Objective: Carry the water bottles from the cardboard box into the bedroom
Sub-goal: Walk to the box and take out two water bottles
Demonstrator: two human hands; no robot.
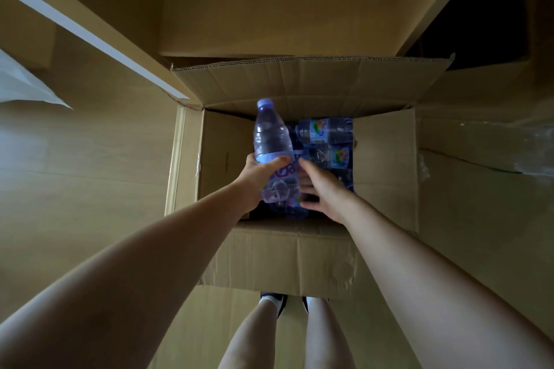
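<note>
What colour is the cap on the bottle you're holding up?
The cap on the water bottle in the left hand looks light purple-blue, seen in the head view.

A home room — wood-plank floor (75, 159), open cardboard box (299, 260) on it.

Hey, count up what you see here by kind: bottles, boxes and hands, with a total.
Water bottles that can be told apart: 3, namely one gripped by the left hand, at, and two lying in the box at and; more below are too dark to count.
Open cardboard box: 1
Hands: 2, the right hand reaching into the box.
Total: 6
</note>
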